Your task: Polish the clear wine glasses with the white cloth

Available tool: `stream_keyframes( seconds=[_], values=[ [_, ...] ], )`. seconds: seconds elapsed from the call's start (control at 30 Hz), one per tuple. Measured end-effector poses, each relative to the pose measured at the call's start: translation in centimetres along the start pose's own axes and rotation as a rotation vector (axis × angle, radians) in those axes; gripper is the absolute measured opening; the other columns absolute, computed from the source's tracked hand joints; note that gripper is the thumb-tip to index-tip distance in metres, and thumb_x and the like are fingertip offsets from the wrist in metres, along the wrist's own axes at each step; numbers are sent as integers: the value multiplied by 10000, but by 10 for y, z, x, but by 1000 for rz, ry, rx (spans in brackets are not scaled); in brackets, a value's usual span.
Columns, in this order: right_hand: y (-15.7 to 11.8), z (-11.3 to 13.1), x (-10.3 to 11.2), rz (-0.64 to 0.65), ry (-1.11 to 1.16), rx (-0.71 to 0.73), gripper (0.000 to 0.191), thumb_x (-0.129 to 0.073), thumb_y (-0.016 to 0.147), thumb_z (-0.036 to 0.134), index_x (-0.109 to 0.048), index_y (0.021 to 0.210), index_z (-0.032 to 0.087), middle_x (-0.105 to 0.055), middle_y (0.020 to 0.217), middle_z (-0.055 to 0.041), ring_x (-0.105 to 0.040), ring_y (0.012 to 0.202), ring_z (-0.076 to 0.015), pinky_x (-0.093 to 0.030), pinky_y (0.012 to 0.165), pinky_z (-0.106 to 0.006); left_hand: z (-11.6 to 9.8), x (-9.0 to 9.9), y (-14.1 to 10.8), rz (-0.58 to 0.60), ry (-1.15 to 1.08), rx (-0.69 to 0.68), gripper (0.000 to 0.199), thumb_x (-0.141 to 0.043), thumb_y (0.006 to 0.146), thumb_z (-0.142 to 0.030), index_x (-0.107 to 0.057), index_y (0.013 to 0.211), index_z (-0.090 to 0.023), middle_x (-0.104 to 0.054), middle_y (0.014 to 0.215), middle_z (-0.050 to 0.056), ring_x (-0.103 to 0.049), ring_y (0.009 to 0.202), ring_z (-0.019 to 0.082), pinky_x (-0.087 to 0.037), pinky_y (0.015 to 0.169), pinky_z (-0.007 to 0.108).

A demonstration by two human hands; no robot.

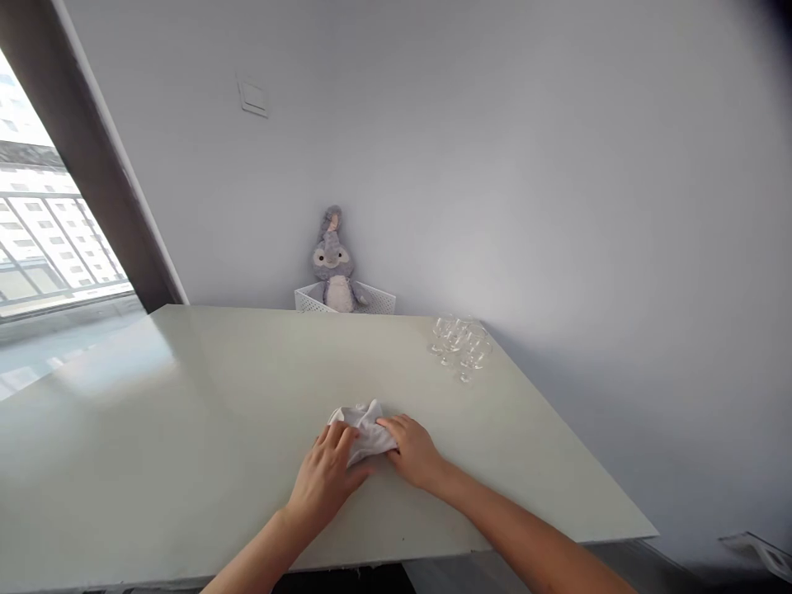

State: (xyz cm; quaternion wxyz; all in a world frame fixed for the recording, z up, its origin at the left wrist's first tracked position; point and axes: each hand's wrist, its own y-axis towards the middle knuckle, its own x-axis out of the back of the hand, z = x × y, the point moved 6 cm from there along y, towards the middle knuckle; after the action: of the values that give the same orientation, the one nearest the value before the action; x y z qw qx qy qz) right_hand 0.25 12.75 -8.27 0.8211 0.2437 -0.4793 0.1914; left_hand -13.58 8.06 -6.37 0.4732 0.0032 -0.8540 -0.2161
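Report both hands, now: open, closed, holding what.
Left hand: fingers spread on a crumpled white cloth; grip cannot be told.
Right hand: fingertips on that cloth; grip cannot be told.

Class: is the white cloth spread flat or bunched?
Bunched: the white cloth shows crumpled ridges between the left hand and right hand.

The white cloth [365, 431] lies bunched and creased on the pale tabletop [186, 412], a rumpled wad with folds standing up. My left hand [325, 477] presses its near side, my right hand [413, 450] its right edge.
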Motion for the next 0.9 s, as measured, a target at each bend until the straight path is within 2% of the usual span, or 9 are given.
stream_keyframes(
  seconds=[0.1,0.23,0.33,0.43,0.57,0.63,0.73,0.83,0.9],
  values=[
    [-3,-2,15,-61,132,-3,456,-459,690,61,-582,1091,242,-576,894,-38,-525,859,-174,-432,783,-294,15,-7,-11,62,143,-17,208,-477,740,-193,-515,939,-238,-542,970,46,-514,912,217,-403,785,360],
    [-7,-16,44,-128,134,-23,455,-379,719,27,-630,1015,264,-566,867,-36,-518,839,-166,-433,762,-296,19,-3,3,124,158,-46,238,-373,737,-71,-542,787,-232,-571,808,29,-540,797,189,-399,702,307],
    [-2,-40,73,-147,71,-62,380,-383,741,62,-653,945,235,-578,821,-35,-522,807,-175,-430,744,-309,14,9,37,45,121,-44,235,-374,750,-80,-556,780,-224,-574,697,25,-537,671,178,-395,629,290],
    [5,-57,114,-286,-31,-101,313,-404,758,104,-655,903,220,-583,822,-40,-517,814,-190,-423,731,-323,3,24,83,-133,62,-120,276,-365,749,-68,-582,840,-213,-597,720,35,-548,689,178,-415,664,305],
    [-6,-38,151,-441,-224,-95,273,-406,822,210,-635,969,236,-582,842,-64,-511,804,-212,-408,662,-328,2,26,135,-197,23,-161,342,-311,798,-85,-558,1008,-193,-604,950,53,-542,899,206,-432,749,333],
    [-17,-15,143,-301,-261,-19,267,-468,814,330,-619,1018,251,-593,873,-70,-521,787,-220,-407,639,-328,10,22,145,-205,22,-148,341,-358,796,-105,-539,1070,-196,-566,1083,66,-502,1022,243,-421,817,381],
    [-34,12,110,5,-180,122,410,-530,763,482,-565,1117,279,-615,979,-53,-551,829,-222,-429,686,-334,21,19,132,-206,46,-77,381,-470,755,-133,-520,1121,-224,-496,1203,92,-439,1123,297,-393,872,459],
    [-37,5,87,27,-187,95,410,-433,837,448,-501,1201,271,-539,1196,-63,-496,1051,-256,-392,848,-398,14,21,92,-199,58,-67,394,-469,775,-175,-485,1159,-259,-459,1250,80,-432,1137,283,-404,879,466],
    [-33,-13,71,1,-234,59,469,-393,856,440,-414,1280,241,-349,1372,-80,-305,1243,-291,-297,959,-455,4,24,57,-164,60,-56,367,-427,813,-216,-466,1172,-280,-439,1275,63,-436,1138,247,-420,885,433]
  ],
)
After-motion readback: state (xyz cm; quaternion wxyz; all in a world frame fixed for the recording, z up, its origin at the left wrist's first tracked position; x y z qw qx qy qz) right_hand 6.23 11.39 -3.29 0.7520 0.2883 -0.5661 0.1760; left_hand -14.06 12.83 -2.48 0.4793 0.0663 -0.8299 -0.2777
